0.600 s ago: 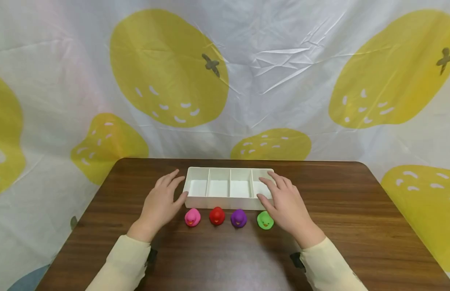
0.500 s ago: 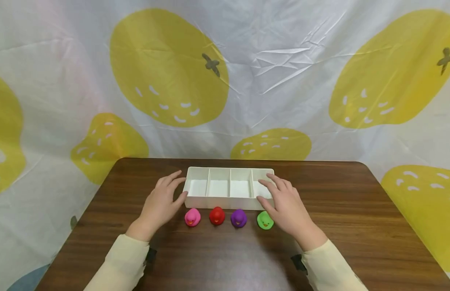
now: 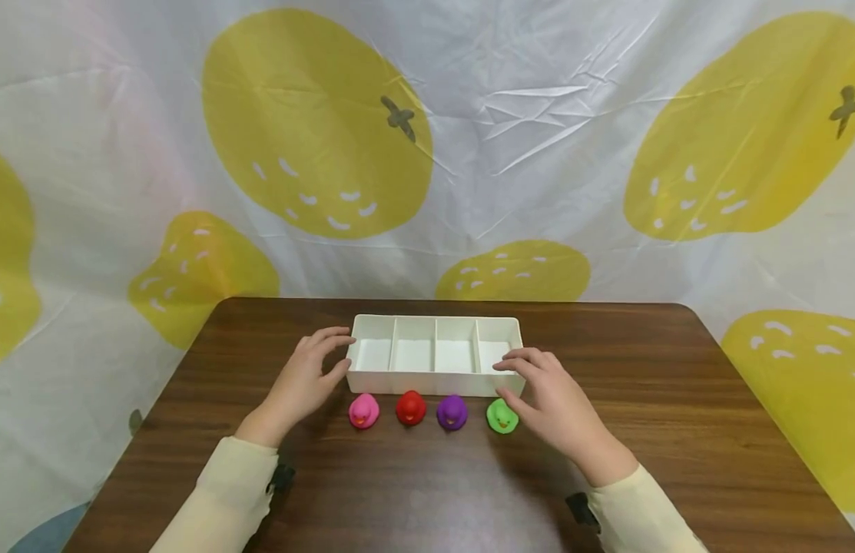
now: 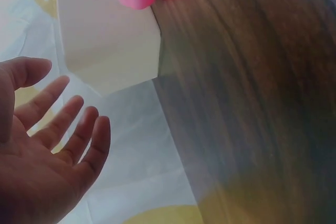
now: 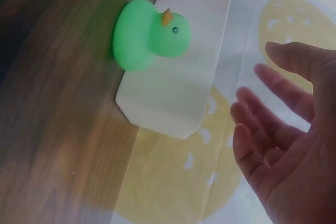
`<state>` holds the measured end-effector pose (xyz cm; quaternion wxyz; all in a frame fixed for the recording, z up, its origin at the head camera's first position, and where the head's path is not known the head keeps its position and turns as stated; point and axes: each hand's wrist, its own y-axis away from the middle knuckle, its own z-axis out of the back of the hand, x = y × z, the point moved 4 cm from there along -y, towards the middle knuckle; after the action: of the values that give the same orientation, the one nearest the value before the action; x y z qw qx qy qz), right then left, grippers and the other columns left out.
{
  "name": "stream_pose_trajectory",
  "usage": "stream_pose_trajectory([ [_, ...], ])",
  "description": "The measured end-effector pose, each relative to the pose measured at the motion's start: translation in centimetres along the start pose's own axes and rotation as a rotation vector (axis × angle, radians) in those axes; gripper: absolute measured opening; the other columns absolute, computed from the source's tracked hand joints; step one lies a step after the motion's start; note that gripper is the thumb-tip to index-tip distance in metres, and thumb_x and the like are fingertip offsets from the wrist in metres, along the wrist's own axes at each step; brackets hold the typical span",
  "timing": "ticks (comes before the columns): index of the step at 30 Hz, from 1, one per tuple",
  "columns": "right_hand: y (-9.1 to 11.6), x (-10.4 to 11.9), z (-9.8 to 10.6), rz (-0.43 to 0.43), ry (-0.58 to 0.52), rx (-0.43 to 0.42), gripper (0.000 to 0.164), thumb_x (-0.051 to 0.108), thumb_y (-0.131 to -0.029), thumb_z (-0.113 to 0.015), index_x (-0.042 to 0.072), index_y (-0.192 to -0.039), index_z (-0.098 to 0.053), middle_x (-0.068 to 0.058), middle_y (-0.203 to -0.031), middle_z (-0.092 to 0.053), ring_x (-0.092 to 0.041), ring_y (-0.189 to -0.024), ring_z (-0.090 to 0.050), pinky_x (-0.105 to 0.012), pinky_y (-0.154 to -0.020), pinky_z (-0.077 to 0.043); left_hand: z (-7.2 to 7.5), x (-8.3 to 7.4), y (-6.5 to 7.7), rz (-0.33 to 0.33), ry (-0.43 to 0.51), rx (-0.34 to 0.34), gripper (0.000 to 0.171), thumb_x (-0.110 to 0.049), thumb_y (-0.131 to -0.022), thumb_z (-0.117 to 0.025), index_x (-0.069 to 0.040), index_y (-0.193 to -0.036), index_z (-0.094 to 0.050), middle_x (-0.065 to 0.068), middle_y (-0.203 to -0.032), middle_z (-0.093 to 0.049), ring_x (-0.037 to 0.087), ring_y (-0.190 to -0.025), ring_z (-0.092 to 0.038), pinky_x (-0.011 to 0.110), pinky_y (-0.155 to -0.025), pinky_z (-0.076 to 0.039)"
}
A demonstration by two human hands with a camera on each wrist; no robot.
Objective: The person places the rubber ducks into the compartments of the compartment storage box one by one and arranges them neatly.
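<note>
A white tray [image 3: 434, 383] with several compartments lies on the table, no duck inside it. Along its near side stand a pink rubber duck [image 3: 363, 412], a red duck [image 3: 410, 408], a purple duck [image 3: 452, 412] and a green duck [image 3: 502, 416]. My left hand [image 3: 304, 382] hovers at the tray's left end, fingers loosely bent and holding nothing; the left wrist view shows a gap between that hand [image 4: 58, 140] and the tray. Above the tray's right end and beside the green duck is my right hand [image 3: 555, 399], likewise holding nothing, its fingers relaxed in the right wrist view.
The dark wooden table [image 3: 427, 491] extends to both sides and toward me. Behind it hangs a white cloth [image 3: 524, 169] with yellow fruit shapes. Dark straps [image 3: 282, 478] show at both wrists.
My right hand has drawn back toward me and slightly right, away from the tray's end compartment. The left hand has shifted slightly left. Tray and ducks keep their places on the table.
</note>
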<state>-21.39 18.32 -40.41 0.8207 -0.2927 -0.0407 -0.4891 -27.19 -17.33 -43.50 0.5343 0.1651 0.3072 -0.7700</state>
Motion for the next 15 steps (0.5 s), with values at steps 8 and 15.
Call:
stream_pose_trajectory([
  [8,0.7,-0.3,-0.3,-0.008,-0.063,0.052,0.021,0.016,-0.090,-0.080,0.016,-0.110,-0.075,0.007,-0.107,-0.074,-0.014,-0.088,-0.070,-0.034,-0.078,-0.056,0.0,0.7,-0.3,-0.021,0.041,-0.011,0.027,-0.011,-0.099,-0.067,-0.004,-0.125,-0.072,0.013,-0.144,-0.059,0.039,-0.130,-0.051,0.059,-0.107,-0.044],
  [15,1.2,-0.7,-0.9,-0.057,-0.085,0.133,0.020,0.018,-0.088,-0.082,0.017,-0.108,-0.076,0.007,-0.106,-0.076,-0.015,-0.087,-0.071,-0.035,-0.080,-0.057,-0.1,0.9,-0.4,-0.026,0.077,-0.011,0.024,-0.010,-0.100,-0.065,-0.003,-0.122,-0.073,0.012,-0.139,-0.062,0.036,-0.124,-0.059,0.055,-0.102,-0.049],
])
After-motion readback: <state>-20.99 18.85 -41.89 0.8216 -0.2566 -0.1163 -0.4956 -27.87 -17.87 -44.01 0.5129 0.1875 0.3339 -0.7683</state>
